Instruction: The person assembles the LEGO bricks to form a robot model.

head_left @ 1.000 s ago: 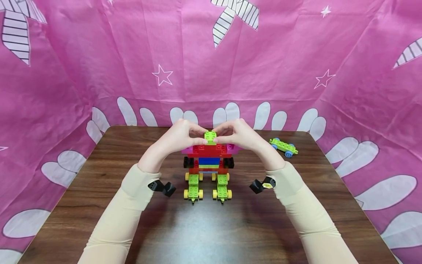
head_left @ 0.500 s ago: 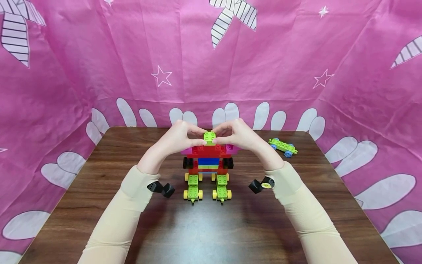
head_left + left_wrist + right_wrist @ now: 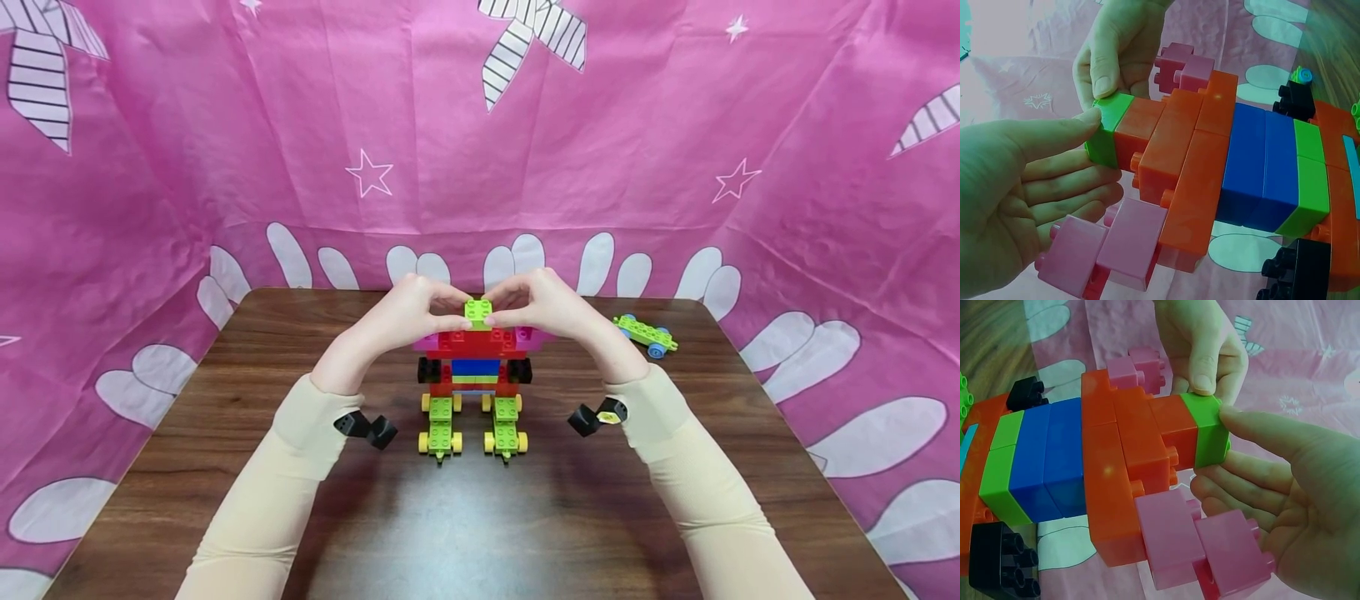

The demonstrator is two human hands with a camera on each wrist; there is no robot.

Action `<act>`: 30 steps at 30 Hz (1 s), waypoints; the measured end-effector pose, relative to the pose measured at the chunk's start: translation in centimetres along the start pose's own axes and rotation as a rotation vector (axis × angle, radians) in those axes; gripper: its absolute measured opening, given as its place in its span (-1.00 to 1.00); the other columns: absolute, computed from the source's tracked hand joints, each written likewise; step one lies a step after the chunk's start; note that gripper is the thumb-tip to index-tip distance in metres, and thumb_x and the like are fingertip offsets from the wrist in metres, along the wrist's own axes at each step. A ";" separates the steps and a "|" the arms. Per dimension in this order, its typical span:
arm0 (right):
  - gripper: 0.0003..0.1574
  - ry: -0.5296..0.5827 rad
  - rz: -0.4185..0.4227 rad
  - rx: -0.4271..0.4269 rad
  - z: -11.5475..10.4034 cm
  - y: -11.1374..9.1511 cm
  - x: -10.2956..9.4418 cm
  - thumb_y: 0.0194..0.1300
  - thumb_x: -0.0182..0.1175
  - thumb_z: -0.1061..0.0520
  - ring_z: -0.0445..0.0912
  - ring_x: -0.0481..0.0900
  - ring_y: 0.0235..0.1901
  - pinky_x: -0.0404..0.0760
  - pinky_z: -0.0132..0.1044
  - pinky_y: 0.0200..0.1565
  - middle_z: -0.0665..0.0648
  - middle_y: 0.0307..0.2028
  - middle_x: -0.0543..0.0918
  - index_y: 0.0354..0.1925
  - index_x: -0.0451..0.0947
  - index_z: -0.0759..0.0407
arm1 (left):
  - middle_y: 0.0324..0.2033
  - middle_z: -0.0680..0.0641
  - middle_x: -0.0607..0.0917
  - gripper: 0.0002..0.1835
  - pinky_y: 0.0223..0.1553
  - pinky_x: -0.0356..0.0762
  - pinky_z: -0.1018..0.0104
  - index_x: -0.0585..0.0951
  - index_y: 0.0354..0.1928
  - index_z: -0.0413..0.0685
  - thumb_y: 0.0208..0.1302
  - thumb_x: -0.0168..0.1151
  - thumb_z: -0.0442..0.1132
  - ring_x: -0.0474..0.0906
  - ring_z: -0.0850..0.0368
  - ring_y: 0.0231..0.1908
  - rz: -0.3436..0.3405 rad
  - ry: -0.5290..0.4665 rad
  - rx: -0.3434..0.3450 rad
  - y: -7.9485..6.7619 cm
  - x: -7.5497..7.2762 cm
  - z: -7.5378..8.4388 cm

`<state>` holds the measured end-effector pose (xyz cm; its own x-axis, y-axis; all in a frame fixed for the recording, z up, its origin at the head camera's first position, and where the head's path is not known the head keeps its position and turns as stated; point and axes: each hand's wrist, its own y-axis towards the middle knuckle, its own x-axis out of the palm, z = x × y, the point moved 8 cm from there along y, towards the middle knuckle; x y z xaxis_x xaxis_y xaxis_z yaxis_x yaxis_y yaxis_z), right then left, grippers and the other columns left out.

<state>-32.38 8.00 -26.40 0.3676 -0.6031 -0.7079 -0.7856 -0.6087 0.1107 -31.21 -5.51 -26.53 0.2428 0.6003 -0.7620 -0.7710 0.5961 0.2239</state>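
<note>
A toy figure of building blocks stands upright on the table. Its top is a lime-green brick, set on a red brick above wider red rows. My left hand pinches the green brick from the left, with thumb in front and fingers behind. From the other side, my right hand pinches the same brick. Pink bricks stick out as arms below the hands. Lower down are blue bricks, black side bricks and two lime-green wheeled bases with yellow wheels.
A lime-green wheeled base with blue wheels lies at the back right of the brown wooden table. Pink patterned cloth hangs behind the table and along both sides. A small black camera sits on each wrist.
</note>
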 end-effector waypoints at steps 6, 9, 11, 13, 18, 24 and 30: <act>-0.62 -0.005 -0.009 -0.012 0.1 -0.1 0.0 0.17 0.38 0.09 -0.09 0.69 -0.15 0.65 -0.17 -0.03 0.10 -0.20 0.75 -0.04 0.67 0.19 | -0.14 -0.07 0.76 -0.64 -0.03 0.62 0.18 0.70 -0.01 -0.12 0.18 0.38 -0.12 0.68 0.10 -0.11 -0.009 0.005 -0.012 0.0 0.0 0.1; -0.59 -0.006 -0.017 -0.029 0.2 -0.2 0.0 0.18 0.37 0.10 -0.05 0.67 -0.10 0.63 -0.14 0.01 0.14 -0.14 0.74 -0.01 0.64 0.22 | -0.13 -0.07 0.76 -0.63 -0.02 0.61 0.17 0.69 -0.01 -0.12 0.17 0.38 -0.12 0.68 0.10 -0.09 -0.010 0.008 -0.019 0.0 0.0 0.1; -0.56 0.003 -0.022 -0.037 0.4 -0.2 0.0 0.18 0.37 0.11 -0.04 0.67 -0.08 0.62 -0.13 0.02 0.16 -0.11 0.72 0.03 0.62 0.24 | -0.14 -0.07 0.76 -0.63 0.00 0.61 0.17 0.69 -0.01 -0.13 0.17 0.38 -0.12 0.68 0.09 -0.09 -0.009 0.007 -0.024 0.0 0.0 0.1; -0.53 0.017 -0.020 -0.039 0.6 -0.3 -0.1 0.18 0.37 0.12 -0.04 0.66 -0.07 0.62 -0.13 0.03 0.16 -0.09 0.71 0.05 0.60 0.23 | -0.14 -0.08 0.76 -0.62 0.01 0.60 0.16 0.69 -0.01 -0.14 0.17 0.38 -0.12 0.68 0.08 -0.08 -0.009 0.008 -0.025 0.0 0.0 0.0; -0.53 0.048 0.023 -0.052 1.0 -0.8 -0.9 0.18 0.37 0.10 -0.07 0.67 -0.08 0.62 -0.14 0.03 0.16 -0.08 0.71 0.06 0.59 0.21 | -0.12 -0.11 0.75 -0.59 0.04 0.59 0.13 0.67 0.02 -0.17 0.17 0.38 -0.10 0.67 0.04 -0.06 -0.014 0.009 -0.037 0.0 0.0 -0.1; -0.57 0.060 0.131 -0.055 1.7 -1.7 -2.6 0.21 0.34 0.10 -0.11 0.67 -0.11 0.62 -0.30 -0.03 0.21 -0.07 0.69 0.05 0.60 0.20 | -0.10 -0.12 0.74 -0.56 0.06 0.57 0.11 0.65 0.04 -0.19 0.17 0.38 -0.10 0.66 0.02 -0.04 -0.022 0.007 -0.055 0.0 0.0 -0.3; -0.61 0.092 0.279 -0.039 3.3 -3.1 -4.7 0.24 0.31 0.16 -0.23 0.64 -0.16 0.61 -0.45 -0.13 0.27 -0.08 0.68 0.02 0.59 0.29 | -0.10 -0.12 0.74 -0.56 0.07 0.57 0.12 0.65 0.04 -0.19 0.17 0.38 -0.10 0.66 0.02 -0.04 -0.013 0.014 -0.052 0.0 0.1 -0.3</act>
<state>-33.35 14.45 -25.70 0.1855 -0.7931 -0.5802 -0.8435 -0.4314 0.3199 -31.33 -5.64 -26.75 0.2455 0.5850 -0.7730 -0.7975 0.5753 0.1820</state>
